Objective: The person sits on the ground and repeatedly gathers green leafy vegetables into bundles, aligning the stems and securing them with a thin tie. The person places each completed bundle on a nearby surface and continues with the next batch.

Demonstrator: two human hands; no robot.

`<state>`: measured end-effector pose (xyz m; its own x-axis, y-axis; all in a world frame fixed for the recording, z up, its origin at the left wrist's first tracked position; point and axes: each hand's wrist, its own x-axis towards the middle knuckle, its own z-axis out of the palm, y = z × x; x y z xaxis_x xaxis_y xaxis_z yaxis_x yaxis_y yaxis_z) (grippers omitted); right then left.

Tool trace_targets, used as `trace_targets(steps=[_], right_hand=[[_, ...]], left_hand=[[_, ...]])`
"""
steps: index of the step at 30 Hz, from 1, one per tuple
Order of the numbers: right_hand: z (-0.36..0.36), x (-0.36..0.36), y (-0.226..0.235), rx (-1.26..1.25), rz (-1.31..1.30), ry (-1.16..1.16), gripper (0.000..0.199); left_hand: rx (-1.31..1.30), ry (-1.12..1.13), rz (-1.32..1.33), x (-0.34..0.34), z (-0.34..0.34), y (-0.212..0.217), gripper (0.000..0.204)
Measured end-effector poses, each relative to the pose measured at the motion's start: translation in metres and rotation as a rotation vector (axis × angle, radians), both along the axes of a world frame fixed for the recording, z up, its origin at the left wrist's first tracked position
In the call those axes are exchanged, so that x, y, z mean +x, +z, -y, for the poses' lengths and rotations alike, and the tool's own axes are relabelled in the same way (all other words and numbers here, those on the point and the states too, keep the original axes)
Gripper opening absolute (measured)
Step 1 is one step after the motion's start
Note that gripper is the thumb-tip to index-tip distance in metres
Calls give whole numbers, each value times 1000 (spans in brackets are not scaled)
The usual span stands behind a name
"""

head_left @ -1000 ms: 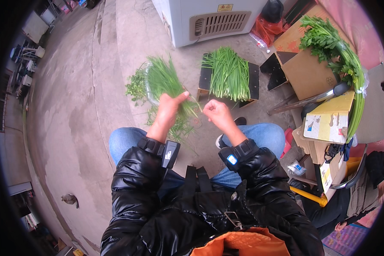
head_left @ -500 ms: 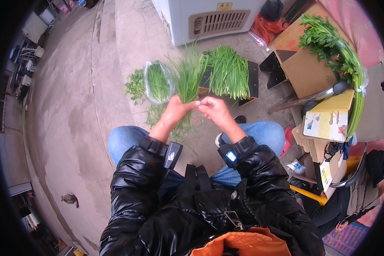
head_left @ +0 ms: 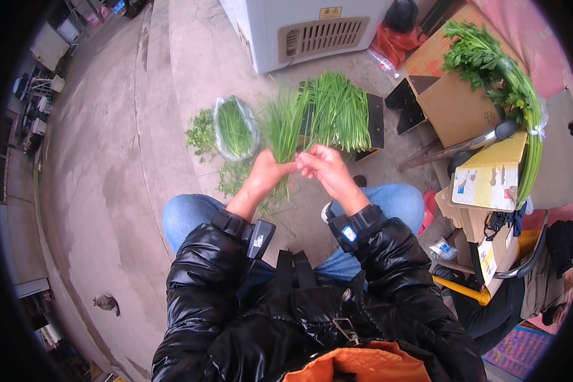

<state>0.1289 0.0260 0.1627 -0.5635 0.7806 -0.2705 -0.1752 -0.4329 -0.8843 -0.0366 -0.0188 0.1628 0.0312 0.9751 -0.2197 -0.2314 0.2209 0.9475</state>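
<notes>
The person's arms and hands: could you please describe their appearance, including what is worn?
The left sleeve and right sleeve are shiny, black and puffy, with quilted seams. Dark straps circle both wrists: the left strap carries a black boxy device with a pale patch, the right strap a small lit screen. The left hand and right hand are gloveless.

Green bunch (head_left: 282,122) in my left hand (head_left: 264,175) blurred, most fingers hidden. What my right hand (head_left: 328,170) pinches: too small to tell. White appliance (head_left: 261,39) cut off by top edge; black stool (head_left: 376,120) partly hidden under the stalk pile (head_left: 340,109).
</notes>
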Motion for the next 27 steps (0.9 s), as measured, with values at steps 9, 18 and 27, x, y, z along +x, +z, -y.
trace_targets(steps=[9, 18, 27], right_hand=[[-1, 2, -1, 71, 46, 6, 18], [-2, 0, -5, 151, 103, -30, 14], [2, -2, -7, 157, 62, -58, 13]], left_hand=[[-80, 0, -15, -4, 1, 2, 18], [-31, 32, -65, -1, 1, 3, 17], [52, -20, -227, -2, 0, 1, 19]])
